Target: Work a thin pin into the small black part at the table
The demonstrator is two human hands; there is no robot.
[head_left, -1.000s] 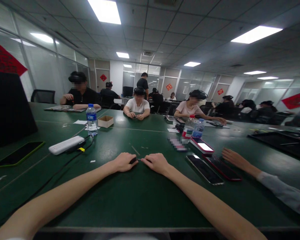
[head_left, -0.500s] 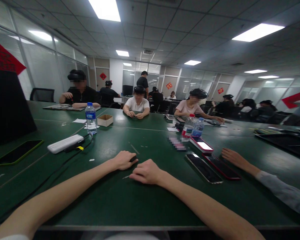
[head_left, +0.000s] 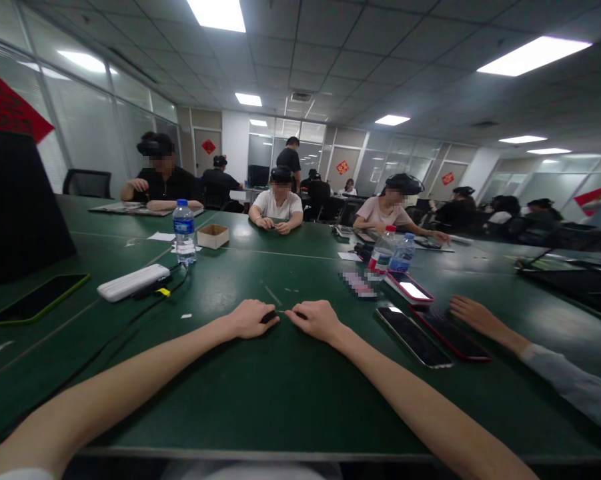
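Over the green table, my left hand is closed round a small black object, mostly covered by the fingers. Just to its right, my right hand is closed in a pinch on a thin pale rod-like tool. Only the short tip of that tool shows, pointing left at the black object; whether they touch I cannot tell. The two hands are a small gap apart, with both wrists low over the tabletop.
To the left lie a white power bank with a black cable, a green-edged phone and a water bottle beside an open box. On the right are phones, bottles and another person's hand. People sit across the table.
My right hand has moved up and slightly right, and its thin tool has swung from pointing low left to lying level beside the black object. My left hand stays nearly in place.
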